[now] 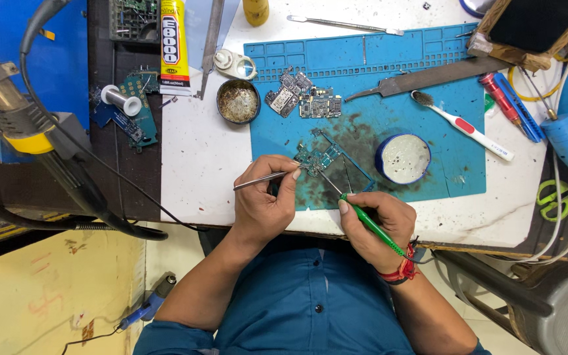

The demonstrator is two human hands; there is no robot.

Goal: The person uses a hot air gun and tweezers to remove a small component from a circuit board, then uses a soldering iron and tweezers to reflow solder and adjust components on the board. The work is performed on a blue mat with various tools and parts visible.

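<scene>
Two tools on one small circuit board (317, 158), near the blue mat's (428, 125) front edge: left hand (264, 197) pinching tweezers (264, 177), right hand (376, 223) gripping green-handled soldering iron (369, 223). Steady tweezers; brief tip contact advisable.

Bare shiny metal tweezers (261, 178) and a glossy green plastic-handled soldering iron (371, 225) meet over a small circuit board (320, 158) on a matt blue rubbery mat (389, 105), scorched and sooty, laid on the smooth white stained desk (198, 158).
</scene>
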